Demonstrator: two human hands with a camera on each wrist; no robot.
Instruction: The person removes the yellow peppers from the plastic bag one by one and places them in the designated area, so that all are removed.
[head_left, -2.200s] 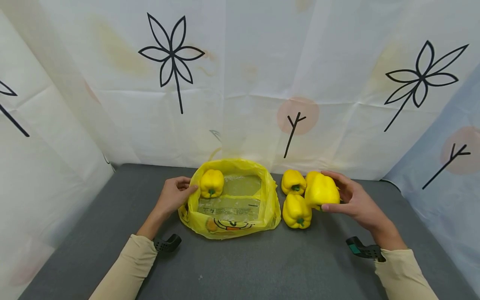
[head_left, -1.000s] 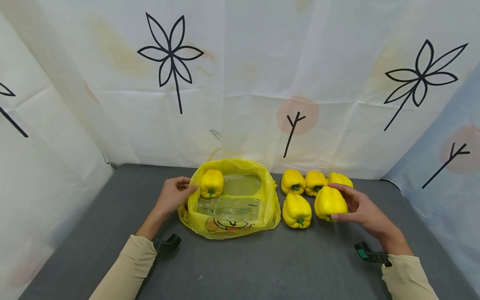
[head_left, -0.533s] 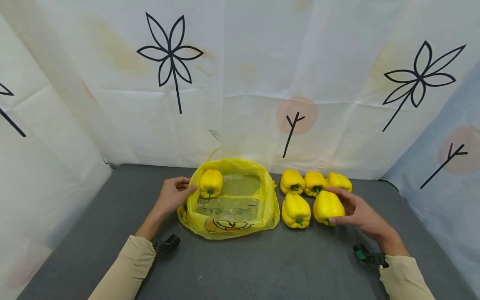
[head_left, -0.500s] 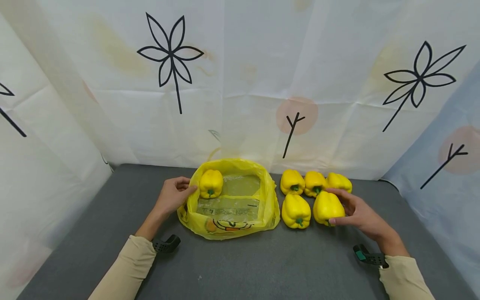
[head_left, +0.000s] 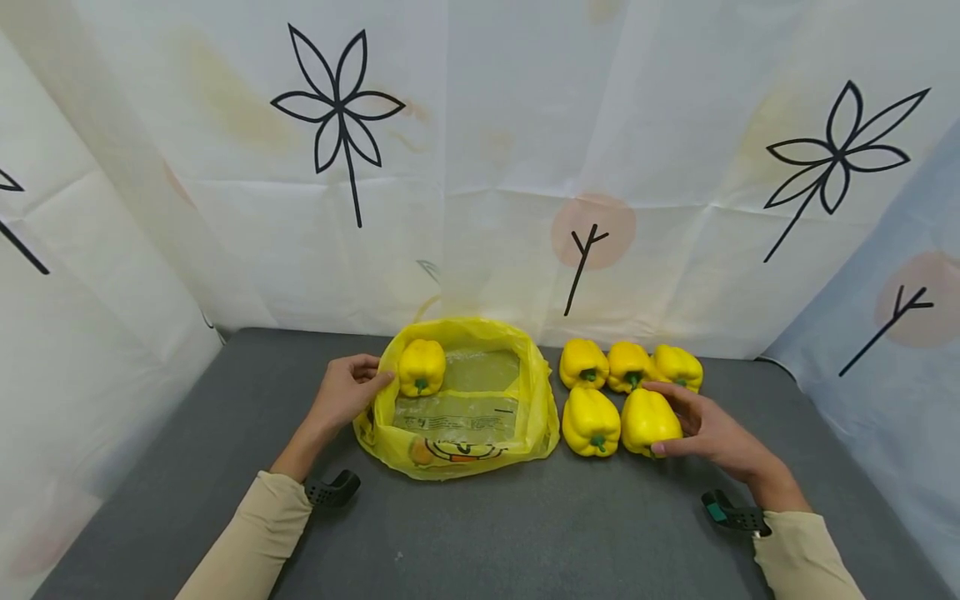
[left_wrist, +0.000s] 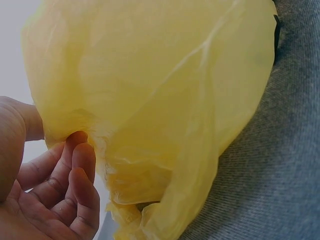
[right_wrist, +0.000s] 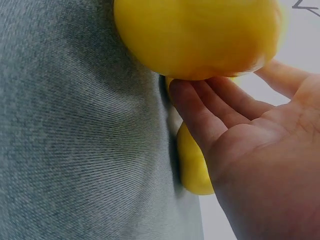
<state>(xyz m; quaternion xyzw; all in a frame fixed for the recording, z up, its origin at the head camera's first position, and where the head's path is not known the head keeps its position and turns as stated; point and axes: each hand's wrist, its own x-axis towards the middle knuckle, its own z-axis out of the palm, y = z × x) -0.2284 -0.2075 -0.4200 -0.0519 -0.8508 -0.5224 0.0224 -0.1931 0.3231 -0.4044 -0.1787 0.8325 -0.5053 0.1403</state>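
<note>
My left hand (head_left: 347, 390) pinches the left rim of a yellow plastic bag (head_left: 538, 408); in the left wrist view its thumb and curled fingers (left_wrist: 82, 187) meet at the film. The bag stands wide open, with a yellow bell pepper (head_left: 422, 367) inside at the left. To the right of the bag, my right hand (head_left: 708, 425) holds another bell pepper (head_left: 647, 421) by its right side, thumb in front and fingers behind. In the right wrist view this pepper (right_wrist: 195, 35) sits low beside the grey table surface. Its left neighbour is a front-row bell pepper (head_left: 591, 422), stem facing me.
Behind the held pepper is a back row of bell peppers: one near the bag (head_left: 583, 362), a middle pepper (head_left: 628, 365) and a right-hand pepper (head_left: 678, 367). A white patterned cloth (head_left: 495, 250) hangs close behind the grey table (head_left: 480, 533).
My right hand has brought its pepper down from over the back row to the front, then slid it slightly left toward the neighbouring pepper. The left hand keeps its place on the bag.
</note>
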